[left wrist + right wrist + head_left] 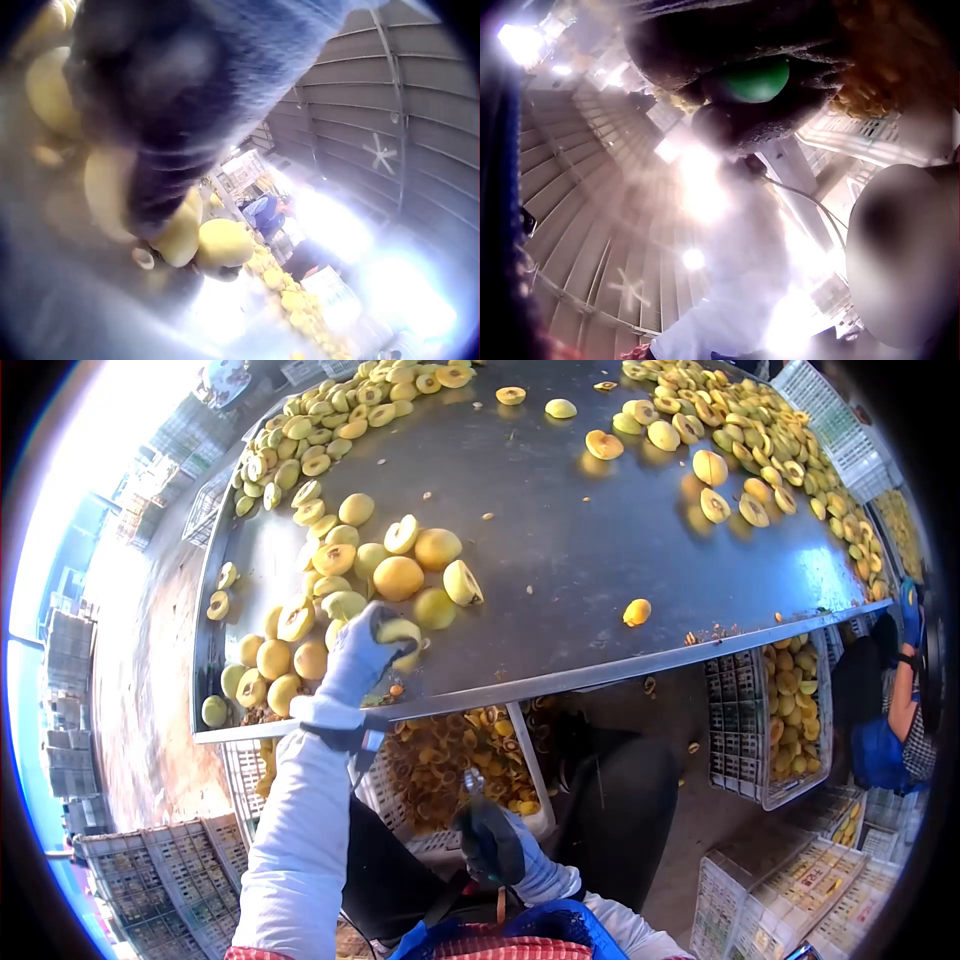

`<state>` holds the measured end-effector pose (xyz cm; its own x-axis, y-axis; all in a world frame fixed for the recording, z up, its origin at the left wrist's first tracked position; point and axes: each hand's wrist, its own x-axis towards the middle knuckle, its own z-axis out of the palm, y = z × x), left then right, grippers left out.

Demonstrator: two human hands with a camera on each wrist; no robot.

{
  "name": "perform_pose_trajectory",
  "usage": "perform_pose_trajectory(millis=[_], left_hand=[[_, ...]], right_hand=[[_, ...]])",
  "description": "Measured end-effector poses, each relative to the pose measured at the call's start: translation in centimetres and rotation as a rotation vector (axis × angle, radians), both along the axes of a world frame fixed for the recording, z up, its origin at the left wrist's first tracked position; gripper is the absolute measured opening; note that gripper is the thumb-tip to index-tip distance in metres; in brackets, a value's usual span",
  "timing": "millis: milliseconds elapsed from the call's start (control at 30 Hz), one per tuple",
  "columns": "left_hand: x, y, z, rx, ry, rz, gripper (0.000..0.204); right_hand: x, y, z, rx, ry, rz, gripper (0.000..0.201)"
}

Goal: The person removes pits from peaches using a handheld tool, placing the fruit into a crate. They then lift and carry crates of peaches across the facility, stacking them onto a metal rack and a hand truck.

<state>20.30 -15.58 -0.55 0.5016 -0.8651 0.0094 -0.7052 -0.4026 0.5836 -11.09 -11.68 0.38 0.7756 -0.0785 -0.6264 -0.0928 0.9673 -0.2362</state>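
Note:
My left hand (362, 650), in a grey-blue glove with dark fingers, grips a yellow-green peach half (400, 632) just over the near edge of the metal table. Whole and halved peaches (398, 578) lie right beyond it; the left wrist view has more peaches (225, 244) beside the dark fingers (169, 176). Lower down, before my body, my dark-gloved right hand (490, 844) holds a small tool (474, 782) with a shiny metal tip. Its green handle (761, 81) shows between the curled fingers in the right wrist view.
Below the table edge stands a crate (538, 760) with brown pits and scraps. Peach halves (740, 420) are heaped along the table's far right, and one small yellow piece (637, 612) lies near the front edge. Another crate of peaches (765, 725) and a person (900, 730) are at right.

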Motion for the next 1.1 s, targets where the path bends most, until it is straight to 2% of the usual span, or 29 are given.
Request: perform_pose_trajectory(millis=[33, 100, 133, 200, 233, 267, 300, 367, 400, 433, 500, 533, 600, 667, 767, 833, 900, 933, 967, 1033, 1067, 1100], left_hand=[[-1.9, 0.5, 0.5, -0.099, 0.254, 0.062, 0.042], [-6.6, 2.3, 3.3, -0.141, 0.251, 0.033, 0.035], [-9.3, 3.1, 5.0, -0.167, 0.440, 0.035, 0.032], [-13.3, 5.1, 5.6, -0.201, 0.752, 0.091, 0.026], [-14.7, 6.0, 5.6, -0.201, 0.874, 0.138, 0.024], [-15.9, 6.5, 5.8, -0.214, 0.826, 0.066, 0.028], [-17.3, 6.8, 6.8, -0.226, 0.964, 0.202, 0.034], [-19.0, 7.7, 5.8, -0.399, 1.183, 0.354, 0.039], [-19.5, 7.7, 5.7, -0.398, 1.106, 0.339, 0.041], [-20.4, 8.0, 6.2, -0.442, 1.162, 0.361, 0.040], [-21.3, 8.1, 6.9, -0.463, 1.028, 0.353, 0.038], [-21.3, 8.2, 6.8, -0.435, 0.925, 0.344, 0.036], [-21.8, 8.5, 6.9, -0.462, 0.906, 0.352, 0.035], [-22.0, 8.9, 7.1, -0.465, 0.849, 0.329, 0.029], [-21.8, 9.3, 7.3, -0.513, 0.770, 0.208, 0.026], [-21.3, 9.5, 7.9, -0.436, 0.690, 0.097, 0.025], [-20.5, 9.6, 7.7, -0.417, 0.597, -0.067, 0.025], [-20.4, 9.7, 8.1, -0.328, 0.707, -0.071, 0.025], [-21.0, 9.9, 8.7, -0.270, 0.900, 0.040, 0.029], [-22.0, 11.2, 5.9, -0.368, 1.185, 0.228, 0.044], [-22.7, 11.8, 5.0, -0.453, 1.457, 0.491, 0.047], [-23.0, 11.7, 5.7, -0.543, 1.507, 0.698, 0.045]], right_hand=[[0.3, -0.5, 0.5, -0.054, 0.067, -0.023, 0.040], [0.0, -1.3, 0.9, -0.291, 0.000, -0.080, 0.034], [-0.1, -1.7, 0.9, -0.414, -0.032, -0.106, 0.031], [0.2, -1.4, 1.1, -1.087, -0.024, -0.231, 0.029], [0.3, -1.4, 1.4, -1.309, -0.023, -0.254, 0.024], [0.4, -1.4, 1.8, -1.531, 0.000, -0.293, 0.020], [0.1, -0.9, 1.7, -1.434, -0.015, -0.249, 0.020], [-0.3, -0.2, 1.2, -1.250, -0.046, -0.166, 0.020], [-0.5, -0.5, 2.1, -1.287, -0.010, -0.123, 0.022], [-0.9, -0.2, 2.1, -1.283, 0.000, -0.101, 0.023], [-1.3, 0.5, 1.8, -1.273, 0.018, -0.059, 0.024], [-1.4, 0.8, 1.7, -1.228, 0.020, -0.059, 0.024], [-1.7, 1.5, 1.3, -1.145, 0.028, -0.054, 0.025], [-2.1, 2.6, 0.6, -1.361, -0.056, -0.214, 0.025], [-1.8, 4.0, 0.4, -1.002, -0.157, -0.311, 0.025], [-3.0, 1.7, 5.5, -0.272, -0.206, 0.038, 0.030], [-3.7, 1.7, 4.2, 0.219, -0.489, 0.084, 0.037], [-3.8, 2.0, 3.4, 0.473, -0.622, 0.109, 0.040], [-3.7, 2.6, 2.8, 0.548, -0.677, 0.107, 0.042], [-3.1, 3.1, 2.2, 0.683, -0.795, 0.102, 0.046], [-3.2, 3.3, 2.3, 0.564, -0.747, 0.087, 0.046], [-3.0, 3.2, 2.3, 0.548, -0.705, 0.088, 0.046]])
